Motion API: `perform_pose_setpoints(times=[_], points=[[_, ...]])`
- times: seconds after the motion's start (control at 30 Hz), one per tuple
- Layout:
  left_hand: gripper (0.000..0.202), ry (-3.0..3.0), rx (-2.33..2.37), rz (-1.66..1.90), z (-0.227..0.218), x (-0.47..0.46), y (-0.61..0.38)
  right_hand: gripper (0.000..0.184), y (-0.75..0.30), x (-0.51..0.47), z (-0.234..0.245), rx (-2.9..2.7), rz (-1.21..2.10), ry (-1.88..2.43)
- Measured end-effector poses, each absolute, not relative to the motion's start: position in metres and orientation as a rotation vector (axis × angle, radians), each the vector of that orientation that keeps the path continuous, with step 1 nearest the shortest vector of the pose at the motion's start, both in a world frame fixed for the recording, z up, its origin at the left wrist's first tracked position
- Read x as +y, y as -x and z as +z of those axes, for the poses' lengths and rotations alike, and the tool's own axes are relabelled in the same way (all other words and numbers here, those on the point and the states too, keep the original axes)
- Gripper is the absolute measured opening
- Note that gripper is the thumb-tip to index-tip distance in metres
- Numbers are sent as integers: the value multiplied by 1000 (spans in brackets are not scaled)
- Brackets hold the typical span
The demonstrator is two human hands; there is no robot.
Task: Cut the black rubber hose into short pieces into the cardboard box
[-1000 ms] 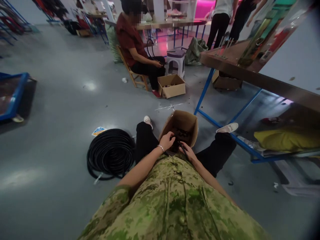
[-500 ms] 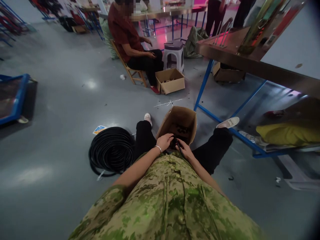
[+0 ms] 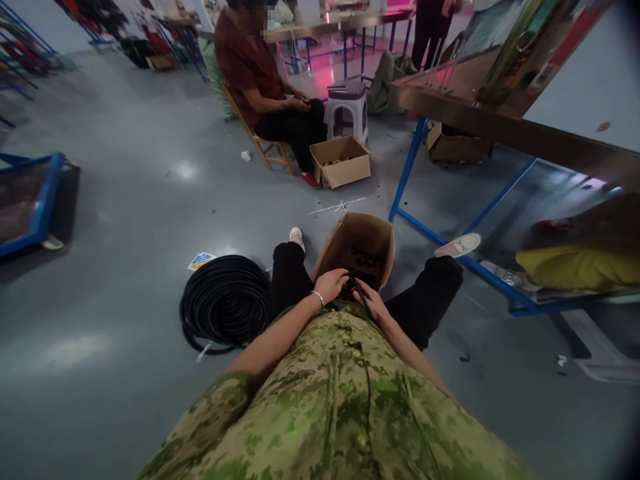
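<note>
My left hand (image 3: 331, 287), with a bracelet at the wrist, is closed at the near edge of an open cardboard box (image 3: 376, 243). Its fingertips pinch something small and dark that I cannot make out. Close beside it, my right hand (image 3: 371, 300) is closed around a thin black strip (image 3: 363, 298), whose kind is too small to tell. Inside the box lie dark pieces (image 3: 356, 257). Left of my leg, a coil of black hose (image 3: 223, 300) rests on the floor.
Across from me a person (image 3: 255, 73) sits on a wooden chair behind another cardboard box (image 3: 345, 170). A plastic stool (image 3: 347, 107) stands beside that box. To the right is a table (image 3: 465, 110) on blue legs; a blue-framed cart (image 3: 47, 200) is at left.
My hands have moved slightly apart at the fingertips, with the black strip still in the right. The seated person's hands have come together over the lap.
</note>
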State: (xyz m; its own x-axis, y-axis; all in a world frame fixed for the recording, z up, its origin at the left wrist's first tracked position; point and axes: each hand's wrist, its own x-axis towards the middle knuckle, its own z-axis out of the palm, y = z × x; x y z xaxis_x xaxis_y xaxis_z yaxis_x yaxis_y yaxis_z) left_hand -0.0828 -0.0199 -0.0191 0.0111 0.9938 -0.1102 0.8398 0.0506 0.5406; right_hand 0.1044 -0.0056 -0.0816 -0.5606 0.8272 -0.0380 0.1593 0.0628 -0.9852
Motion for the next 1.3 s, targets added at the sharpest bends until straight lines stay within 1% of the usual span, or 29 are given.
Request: perform_pose_setpoints(times=[0.3, 0.43, 0.6, 0.7, 0.83, 0.97, 1.03, 1.17, 1.3], points=[[35, -1816, 1933, 338, -12, -8, 76, 63, -101, 0, -85, -1798, 1417, 1040], [32, -1835, 1905, 285, -12, -2, 80, 56, -102, 0, -82, -1830, 1395, 1024], [29, -1836, 1839, 165, -14, 3, 88, 43, -101, -1, -84, -1928, 1310, 1126], [29, -1816, 1856, 143, -15, 6, 87, 40, -100, 1, -87, -1969, 1246, 1171], [28, -1792, 1925, 155, -11, 6, 79, 40, -98, 2, -88, -1970, 1183, 1223], [31, -1798, 2081, 125, -3, 1, 68, 44, -100, 2, -87, -1932, 1126, 1246], [31, -1842, 2114, 93, 0, -3, 66, 44, -101, 1, -87, -1914, 1132, 1224], [28, -1948, 2003, 27, 2, -5, 67, 45, -100, 3, -88, -1867, 1233, 1205], [24, -1950, 1962, 0, -2, -1, 68, 38, -98, 7, -92, -1852, 1270, 1239]])
